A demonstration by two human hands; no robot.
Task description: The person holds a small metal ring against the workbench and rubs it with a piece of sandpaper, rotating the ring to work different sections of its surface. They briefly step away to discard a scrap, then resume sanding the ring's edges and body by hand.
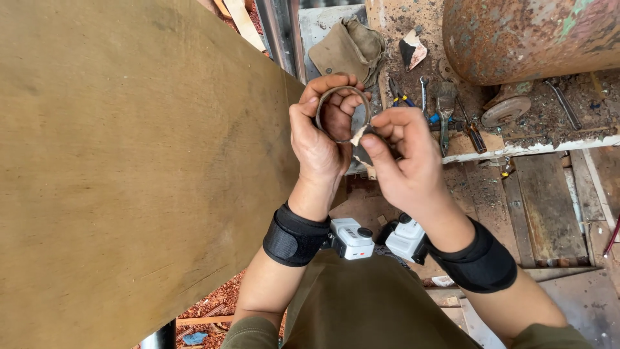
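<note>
My left hand grips a thin brown ring of rolled strip, held up at chest height in the middle of the head view. My right hand pinches the pale loose end of that strip at the ring's lower right edge, thumb and forefinger closed on it. Both wrists wear black straps with small white devices on their inner sides.
A large tan plywood sheet fills the left half. Ahead is a dirty workbench with pliers, a wrench, a brush and a chisel, a tan cloth pouch and a rusty metal tank. Wood planks and red shavings lie below.
</note>
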